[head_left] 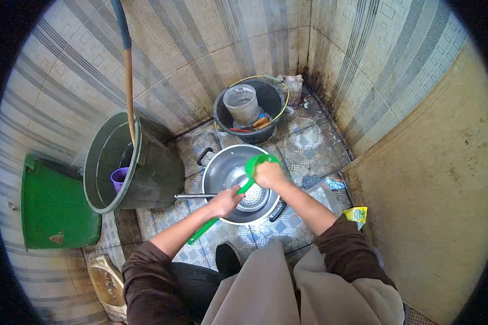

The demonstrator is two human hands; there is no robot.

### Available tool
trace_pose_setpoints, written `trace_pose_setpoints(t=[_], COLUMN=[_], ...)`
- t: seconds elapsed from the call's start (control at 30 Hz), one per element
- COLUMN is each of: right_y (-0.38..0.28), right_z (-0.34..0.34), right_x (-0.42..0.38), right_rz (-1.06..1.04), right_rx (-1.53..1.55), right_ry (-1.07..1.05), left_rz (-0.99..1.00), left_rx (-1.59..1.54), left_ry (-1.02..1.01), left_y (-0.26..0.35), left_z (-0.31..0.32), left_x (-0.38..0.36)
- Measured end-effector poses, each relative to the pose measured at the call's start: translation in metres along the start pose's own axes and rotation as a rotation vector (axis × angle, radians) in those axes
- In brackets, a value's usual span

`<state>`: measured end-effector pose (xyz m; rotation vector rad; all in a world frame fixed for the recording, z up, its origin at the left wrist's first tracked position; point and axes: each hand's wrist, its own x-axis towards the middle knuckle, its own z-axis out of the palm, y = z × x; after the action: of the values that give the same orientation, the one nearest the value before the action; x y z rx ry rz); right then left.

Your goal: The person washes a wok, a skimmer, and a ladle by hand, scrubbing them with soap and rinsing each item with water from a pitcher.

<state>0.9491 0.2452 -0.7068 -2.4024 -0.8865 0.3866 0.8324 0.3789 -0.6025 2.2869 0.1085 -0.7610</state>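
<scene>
My left hand (225, 203) is closed round the handle of a green ladle (200, 232), which slants up to the right. My right hand (269, 175) grips the ladle's wide head; its fingertips are partly hidden, and I cannot see whether anything else is in them. Below both hands a silver two-handled pan (217, 162) rests on the tiled floor. Inside it lies a perforated skimmer (253, 201), its metal handle sticking out over the left rim.
At the back a black bucket (222, 115) holds a cloudy plastic dipper (242, 106). A large grey-green tub (160, 168) with a purple cup (120, 176) and hose (129, 86) stands left. Yellow (358, 215) and blue (334, 184) packets lie right, near the door (434, 179).
</scene>
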Motion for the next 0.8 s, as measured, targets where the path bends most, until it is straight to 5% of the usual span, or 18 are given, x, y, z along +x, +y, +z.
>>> trace_pose_setpoints(t=[0.03, 0.13, 0.2, 0.27, 0.47, 0.5, 0.53, 0.6, 0.63, 0.8], right_y=[-0.004, -0.008, -0.019, -0.001, 0.02, -0.004, -0.012, -0.015, -0.007, -0.014], right_z=[-0.002, -0.009, -0.008, 0.027, 0.073, 0.015, 0.001, -0.008, -0.013, 0.001], right_x=[-0.003, -0.006, 0.0, 0.014, 0.056, 0.012, 0.002, -0.006, -0.009, 0.01], right_rz=[-0.101, -0.38, -0.056, -0.127, 0.42, 0.037, 0.039, -0.072, -0.305, -0.11], right_rx=[-0.217, -0.49, -0.072, 0.032, 0.766, 0.071, 0.07, -0.42, -0.537, -0.156], right_ry=[0.072, 0.288, 0.357, 0.544, 0.289, 0.194, 0.195, 0.313, 0.358, 0.416], left_rz=[-0.004, 0.141, 0.102, 0.037, 0.081, 0.126, 0.171, 0.164, 0.155, 0.16], left_rx=[-0.204, -0.042, 0.034, 0.211, 0.214, 0.15, 0.087, 0.07, 0.049, 0.206], left_ry=[-0.091, 0.049, 0.054, 0.062, 0.107, 0.101, 0.094, 0.063, 0.035, 0.127], left_y=[-0.006, -0.002, 0.005, 0.015, 0.001, -0.003, -0.004, -0.006, -0.006, 0.024], left_z=[-0.002, -0.004, 0.001, 0.003, 0.003, -0.008, -0.015, -0.008, -0.005, -0.018], left_x=[-0.004, -0.014, -0.02, -0.021, -0.003, -0.007, -0.01, -0.011, -0.011, -0.023])
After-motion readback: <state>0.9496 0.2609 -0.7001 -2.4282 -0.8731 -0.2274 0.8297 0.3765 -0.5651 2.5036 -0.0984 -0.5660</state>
